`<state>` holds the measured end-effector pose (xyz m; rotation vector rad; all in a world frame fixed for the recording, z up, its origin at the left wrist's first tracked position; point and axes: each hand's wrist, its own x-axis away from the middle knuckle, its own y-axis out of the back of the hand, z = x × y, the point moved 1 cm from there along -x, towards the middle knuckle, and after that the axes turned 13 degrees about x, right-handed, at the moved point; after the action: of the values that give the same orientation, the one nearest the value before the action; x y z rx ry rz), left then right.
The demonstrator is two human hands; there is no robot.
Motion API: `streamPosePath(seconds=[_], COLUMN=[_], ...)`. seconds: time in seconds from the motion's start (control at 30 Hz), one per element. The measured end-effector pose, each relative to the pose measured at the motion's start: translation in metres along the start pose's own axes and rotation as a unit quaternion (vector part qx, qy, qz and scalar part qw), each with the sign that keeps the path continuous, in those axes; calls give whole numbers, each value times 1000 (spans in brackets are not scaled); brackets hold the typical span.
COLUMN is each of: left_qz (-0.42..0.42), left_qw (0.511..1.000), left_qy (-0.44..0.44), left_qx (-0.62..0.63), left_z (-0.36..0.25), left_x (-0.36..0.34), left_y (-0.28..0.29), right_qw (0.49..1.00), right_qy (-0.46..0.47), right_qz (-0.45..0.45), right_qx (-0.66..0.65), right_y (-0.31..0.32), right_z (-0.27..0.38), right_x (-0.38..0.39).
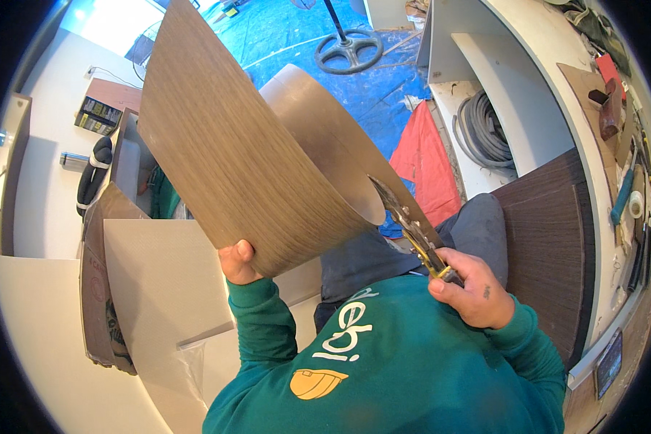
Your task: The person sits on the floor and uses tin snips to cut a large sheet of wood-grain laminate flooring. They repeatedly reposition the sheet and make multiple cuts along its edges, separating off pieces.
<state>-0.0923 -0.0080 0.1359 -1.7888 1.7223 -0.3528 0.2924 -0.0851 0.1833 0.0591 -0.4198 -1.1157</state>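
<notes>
A long wood-grain laminate sheet (231, 152) rises in front of me and curls round, its plain brown back showing inside the loop. My left hand (239, 262) grips its lower edge, thumb on the wood-grain face. Closed round the handles of metal snips (416, 235) is my right hand (477, 291). The snips point up and left, with their blades lying over the curled part of the sheet near its edge. Whether the blades bite into the laminate, I cannot tell.
Pale boards (166, 275) and torn cardboard (101, 289) stand on the left. Ahead, a blue tarp (289, 36) covers the floor under a round stand base (349, 52), beside red cloth (430, 166). On the right are a coiled hose (484, 130), a dark panel (546, 246) and a tool-strewn worktop (593, 79).
</notes>
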Motion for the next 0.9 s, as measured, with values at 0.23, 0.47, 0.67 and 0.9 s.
streamPosePath(seconds=[0.23,0.47,0.67,0.9], left_qz=[-40,-66,-72,-26], left_qw=[998,996,996,996], left_qy=[44,42,37,-15], left_qx=[1,-39,-36,-83], left_z=[-4,-7,-6,-4], left_x=[7,8,9,6], left_y=[7,-1,2,-5], right_qw=[999,999,999,997], right_qy=[8,11,9,20], right_qz=[-36,-41,-43,-60], right_qx=[12,28,4,32], right_y=[-5,-5,-7,-8], right_z=[-2,-2,-3,-2], right_x=[-2,-2,-2,-3])
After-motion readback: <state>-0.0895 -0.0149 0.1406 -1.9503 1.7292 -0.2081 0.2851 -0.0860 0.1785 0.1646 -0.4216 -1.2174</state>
